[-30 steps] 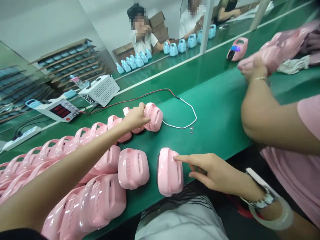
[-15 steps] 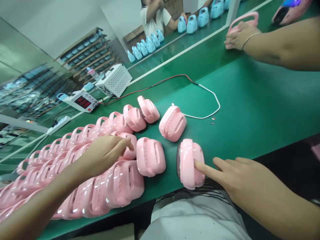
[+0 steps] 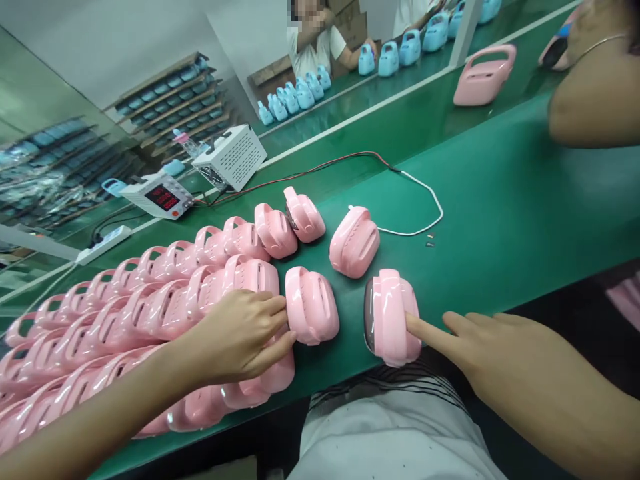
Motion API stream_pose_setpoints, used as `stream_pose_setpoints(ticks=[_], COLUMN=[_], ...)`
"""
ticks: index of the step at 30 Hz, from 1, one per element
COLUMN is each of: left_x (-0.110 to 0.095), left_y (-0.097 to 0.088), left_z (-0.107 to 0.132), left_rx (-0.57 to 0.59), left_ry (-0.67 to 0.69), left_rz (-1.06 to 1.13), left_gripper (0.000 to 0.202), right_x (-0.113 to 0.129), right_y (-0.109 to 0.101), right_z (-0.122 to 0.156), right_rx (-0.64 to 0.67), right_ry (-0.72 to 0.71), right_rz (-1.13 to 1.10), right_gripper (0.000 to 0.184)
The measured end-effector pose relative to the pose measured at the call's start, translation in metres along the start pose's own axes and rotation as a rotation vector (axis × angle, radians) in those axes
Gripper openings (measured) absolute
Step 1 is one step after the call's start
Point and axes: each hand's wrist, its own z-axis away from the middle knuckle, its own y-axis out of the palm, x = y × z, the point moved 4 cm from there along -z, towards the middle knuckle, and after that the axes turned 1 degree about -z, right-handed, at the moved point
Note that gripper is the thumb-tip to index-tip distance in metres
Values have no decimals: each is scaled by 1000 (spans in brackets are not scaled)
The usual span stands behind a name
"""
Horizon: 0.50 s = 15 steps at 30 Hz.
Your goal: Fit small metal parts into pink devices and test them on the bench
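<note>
A green table (image 3: 500, 200) is covered at the left by packed rows of pink shells (image 3: 125, 313). The left hand (image 3: 240, 337) is laid flat on them, unclenched, fingertips touching a loose shell (image 3: 313, 307). The right hand (image 3: 480, 347), grasping nothing, presses its forefinger against another pink shell (image 3: 393, 317).

long green bench (image 3: 500, 200), pale wall (image 3: 100, 40)
</note>
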Motion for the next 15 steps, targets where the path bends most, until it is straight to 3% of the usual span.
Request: stream_pose_setpoints(ticks=[7,15], left_x=[1,6], left_y=[1,3], left_z=[-2,1], left_rx=[-11,70], left_ry=[-9,-107], left_rz=[73,65], left_gripper=[28,29], right_x=[6,6], right_y=[-15,-11], right_z=[-9,-6], right_rx=[104,125], right_ry=[9,8], right_rz=[78,114], right_gripper=[61,65])
